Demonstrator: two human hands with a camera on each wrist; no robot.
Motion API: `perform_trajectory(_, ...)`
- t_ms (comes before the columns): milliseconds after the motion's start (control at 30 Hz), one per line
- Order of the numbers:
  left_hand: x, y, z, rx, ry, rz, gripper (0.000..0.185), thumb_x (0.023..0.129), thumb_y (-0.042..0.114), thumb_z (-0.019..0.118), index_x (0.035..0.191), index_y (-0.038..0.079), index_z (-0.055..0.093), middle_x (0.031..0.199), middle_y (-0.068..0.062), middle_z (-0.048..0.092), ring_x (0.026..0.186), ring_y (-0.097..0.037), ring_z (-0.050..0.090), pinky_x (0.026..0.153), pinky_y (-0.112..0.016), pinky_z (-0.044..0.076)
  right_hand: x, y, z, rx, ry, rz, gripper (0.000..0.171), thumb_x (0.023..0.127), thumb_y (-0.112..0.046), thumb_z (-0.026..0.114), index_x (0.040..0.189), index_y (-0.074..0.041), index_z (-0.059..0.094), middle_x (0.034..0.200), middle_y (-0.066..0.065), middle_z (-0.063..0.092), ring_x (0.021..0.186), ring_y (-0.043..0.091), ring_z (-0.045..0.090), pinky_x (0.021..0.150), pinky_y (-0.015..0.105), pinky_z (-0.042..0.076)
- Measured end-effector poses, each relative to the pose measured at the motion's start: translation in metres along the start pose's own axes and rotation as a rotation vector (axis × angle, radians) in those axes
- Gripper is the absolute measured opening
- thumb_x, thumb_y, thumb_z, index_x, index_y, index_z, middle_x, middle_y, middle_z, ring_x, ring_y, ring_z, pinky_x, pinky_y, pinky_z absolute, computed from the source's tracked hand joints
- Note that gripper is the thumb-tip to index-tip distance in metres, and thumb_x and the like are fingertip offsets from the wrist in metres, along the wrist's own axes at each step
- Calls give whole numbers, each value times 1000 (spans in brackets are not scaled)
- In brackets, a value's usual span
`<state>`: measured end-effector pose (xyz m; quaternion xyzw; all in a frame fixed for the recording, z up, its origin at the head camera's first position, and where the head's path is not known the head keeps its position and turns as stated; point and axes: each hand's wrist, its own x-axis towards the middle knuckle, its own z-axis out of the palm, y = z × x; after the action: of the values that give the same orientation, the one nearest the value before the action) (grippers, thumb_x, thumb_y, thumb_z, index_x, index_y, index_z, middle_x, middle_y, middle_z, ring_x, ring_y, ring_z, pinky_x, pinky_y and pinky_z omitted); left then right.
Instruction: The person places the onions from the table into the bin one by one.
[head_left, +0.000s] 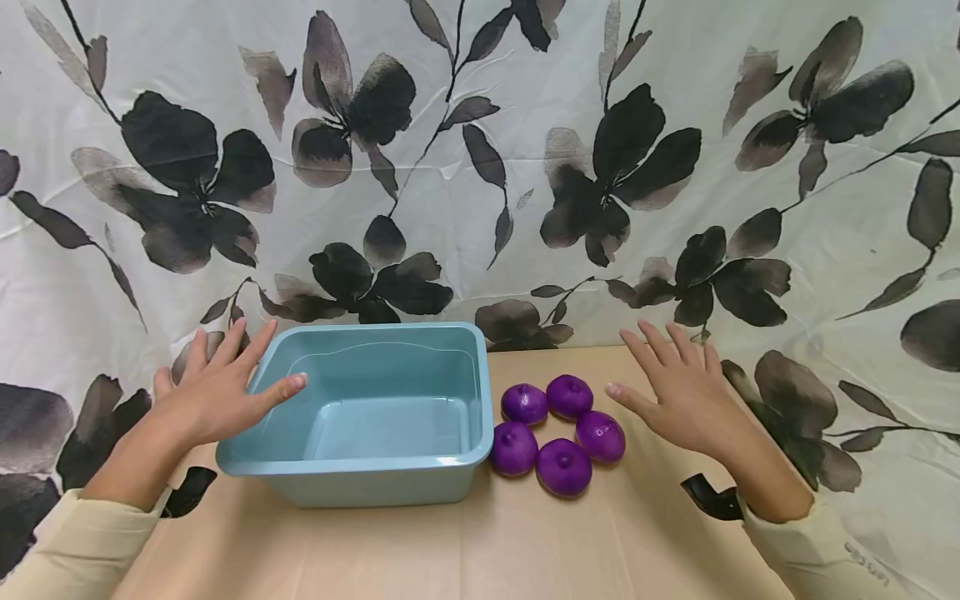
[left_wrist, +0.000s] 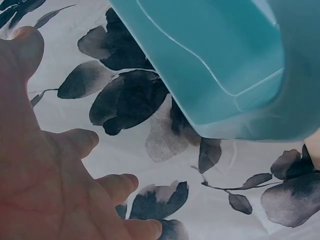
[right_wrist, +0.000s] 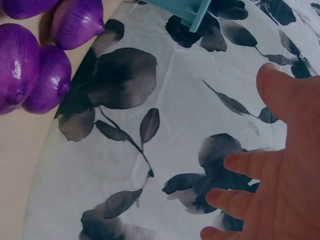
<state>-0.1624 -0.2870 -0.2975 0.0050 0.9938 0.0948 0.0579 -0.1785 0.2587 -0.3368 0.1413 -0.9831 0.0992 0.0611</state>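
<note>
Beige table (head_left: 525, 542), light blue tub (head_left: 352, 475) on it, 5 purple onions (head_left: 558, 433) just beside

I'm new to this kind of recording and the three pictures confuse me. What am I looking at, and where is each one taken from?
There is no machine here: a person works with two bare hands. The large picture comes from a camera worn on the head, looking down at a tan table in front of a flower-print cloth. The two smaller pictures come from cameras on each wrist, so each shows mostly that hand's palm and the cloth behind it. On the table stand an empty light-blue plastic tub and, to its right, five purple onions in a cluster. The left hand hovers spread by the tub's left rim; the right hand hovers spread right of the onions. Neither holds anything.
</note>
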Motion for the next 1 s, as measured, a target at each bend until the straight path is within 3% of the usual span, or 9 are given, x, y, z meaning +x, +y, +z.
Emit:
perform_trajectory(533,1,-8,9,-34,-13,5,104,94,84,40,168,26,-6,172,-28,-5,149,-68,-15,99,-95,-2,-13,0,21,48,-19,23,85,100,-61,57,165,-13,28,171,22,20,155,56,11,114,85,0)
perform_trajectory(1000,5,-18,14,-49,-12,-16,106,95,82,42,168,23,-6,171,-31,-3,148,-70,-13,97,-95,4,-14,7,37,45,-31,36,82,100,-59,59,163,-12,33,170,24,23,155,55,13,112,86,3)
